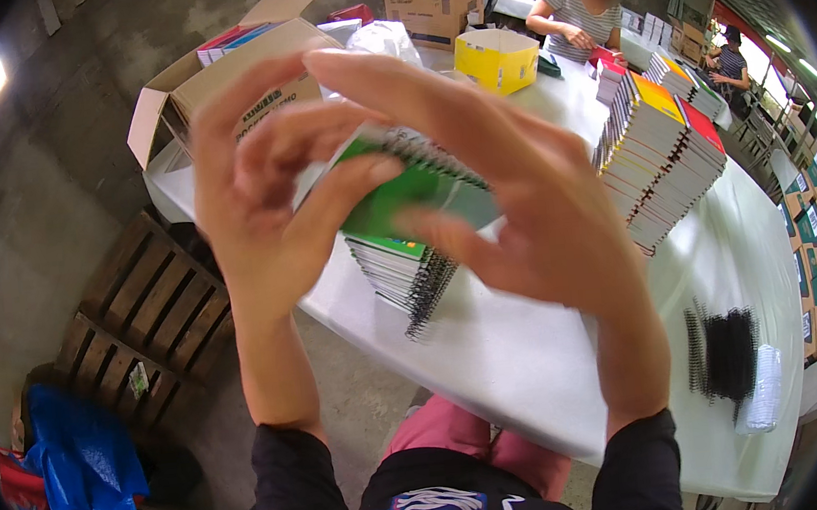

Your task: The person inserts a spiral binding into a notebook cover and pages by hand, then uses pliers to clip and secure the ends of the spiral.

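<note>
A small green spiral notebook (378,197) is held up in front of me between both hands, its dark wire coil along the upper edge. My left hand (260,195) grips its left side, with the thumb across the green cover and the fingers curled behind. On the right, my right hand (546,197) arches over the notebook, its thumb pressed to the cover; the thumb is smeared by motion. Directly below stands a stack of spiral notebooks (385,269) on the white table, partly hidden by the held one. Their black coils (429,292) face right.
Tall notebook stacks (654,148) stand at right, near loose black coils (728,352) and a white roll (764,388). An open carton (285,46) and a yellow box (498,59) sit at the back. Another person (582,12) works across the table. A wooden pallet (143,310) leans left.
</note>
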### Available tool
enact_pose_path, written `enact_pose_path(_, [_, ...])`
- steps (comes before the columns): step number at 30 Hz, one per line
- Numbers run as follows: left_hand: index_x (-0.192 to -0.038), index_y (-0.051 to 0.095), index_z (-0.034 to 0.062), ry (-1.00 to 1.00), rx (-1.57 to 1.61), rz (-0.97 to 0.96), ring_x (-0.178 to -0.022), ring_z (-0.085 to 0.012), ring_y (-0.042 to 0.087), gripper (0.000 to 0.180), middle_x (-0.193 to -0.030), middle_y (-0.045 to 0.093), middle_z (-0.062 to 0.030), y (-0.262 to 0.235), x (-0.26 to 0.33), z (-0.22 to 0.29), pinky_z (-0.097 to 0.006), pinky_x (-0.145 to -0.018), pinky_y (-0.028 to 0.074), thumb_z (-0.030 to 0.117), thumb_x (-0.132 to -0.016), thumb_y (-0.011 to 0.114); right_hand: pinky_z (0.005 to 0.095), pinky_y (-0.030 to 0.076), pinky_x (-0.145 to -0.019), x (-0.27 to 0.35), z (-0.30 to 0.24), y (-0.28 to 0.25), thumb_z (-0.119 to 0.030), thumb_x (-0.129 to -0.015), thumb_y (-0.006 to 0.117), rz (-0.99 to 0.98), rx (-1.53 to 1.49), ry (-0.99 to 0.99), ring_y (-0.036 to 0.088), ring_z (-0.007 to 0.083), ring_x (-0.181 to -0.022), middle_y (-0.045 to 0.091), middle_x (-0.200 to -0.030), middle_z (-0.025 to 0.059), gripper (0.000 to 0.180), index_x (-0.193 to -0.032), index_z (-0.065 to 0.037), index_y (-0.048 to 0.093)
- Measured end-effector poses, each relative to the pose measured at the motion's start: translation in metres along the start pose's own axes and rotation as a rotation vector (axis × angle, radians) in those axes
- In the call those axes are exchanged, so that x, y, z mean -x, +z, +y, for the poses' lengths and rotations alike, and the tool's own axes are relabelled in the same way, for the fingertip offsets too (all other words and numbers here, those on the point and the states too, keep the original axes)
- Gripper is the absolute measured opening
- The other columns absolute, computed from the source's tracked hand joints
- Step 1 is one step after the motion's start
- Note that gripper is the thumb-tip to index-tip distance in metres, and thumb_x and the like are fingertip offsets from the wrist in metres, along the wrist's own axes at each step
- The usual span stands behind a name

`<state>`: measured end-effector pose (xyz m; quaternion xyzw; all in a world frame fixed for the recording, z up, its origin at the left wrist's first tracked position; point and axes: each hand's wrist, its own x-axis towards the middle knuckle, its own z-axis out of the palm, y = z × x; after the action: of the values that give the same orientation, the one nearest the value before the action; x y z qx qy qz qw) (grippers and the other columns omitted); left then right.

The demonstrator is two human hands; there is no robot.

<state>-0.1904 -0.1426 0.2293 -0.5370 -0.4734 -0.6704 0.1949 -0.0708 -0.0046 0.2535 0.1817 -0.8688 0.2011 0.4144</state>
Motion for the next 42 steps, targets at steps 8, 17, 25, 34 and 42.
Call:
enact_pose_path(8, [-0.124,0.053,0.0031,-0.341,-0.240,0.023,-0.113,-0.0237,0.054,0.051,-0.121,0.058,-0.0139,-0.009,0.040,-0.076,-0.040,-0.095,0.039,0.037,-0.087,0.064,0.0293,0.053,-0.064,0.018,0.092,0.068,-0.013,-0.075,0.071,0.312,-0.717,0.891,0.066,0.0212,-0.077,0.064,-0.095,0.0201,0.054,-0.119,0.006,0.048])
enact_pose_path(17, [-0.118,0.055,-0.0010,-0.577,0.015,0.261,-0.102,-0.0130,0.052,0.035,-0.114,0.058,-0.0080,0.031,0.109,-0.089,-0.025,-0.091,0.039,0.027,-0.098,0.047,0.0470,0.042,-0.092,0.046,0.102,0.090,-0.053,-0.082,0.058,-0.113,0.336,0.809,0.053,0.0334,-0.109,0.057,-0.111,0.0136,0.052,-0.110,-0.009,0.064])
enact_pose_path(25, [-0.120,0.049,-0.0009,-0.299,-0.330,0.457,-0.119,-0.0212,0.044,0.033,-0.128,0.048,-0.0123,0.008,0.115,-0.054,-0.036,-0.099,0.035,0.021,-0.099,0.038,0.0408,0.048,-0.084,0.159,0.162,-0.029,-0.044,-0.080,0.064,-0.091,0.584,1.098,0.062,0.0297,-0.098,0.064,-0.109,0.0134,0.045,-0.110,-0.009,0.064])
enact_pose_path(34, [-0.103,0.051,0.0019,0.159,-0.052,-0.138,-0.104,-0.0317,0.052,0.031,-0.108,0.049,-0.0181,0.105,0.126,0.005,-0.044,-0.089,0.044,0.023,-0.083,0.063,0.0390,0.050,-0.074,0.254,0.170,-0.082,-0.050,-0.067,0.074,-0.146,0.695,1.393,0.065,0.0324,-0.081,0.067,-0.078,0.0160,0.052,-0.092,-0.005,0.066])
enact_pose_path(42, [-0.125,0.053,0.0124,0.051,-0.253,-0.573,-0.122,-0.0276,0.046,0.052,-0.125,0.052,-0.0081,0.186,0.175,0.019,-0.052,-0.106,0.022,0.029,-0.078,0.069,0.0418,0.049,-0.055,0.263,0.029,-0.049,-0.020,-0.071,0.072,-0.178,0.684,0.934,0.065,0.0318,-0.064,0.067,-0.074,0.0095,0.032,-0.098,-0.011,0.058])
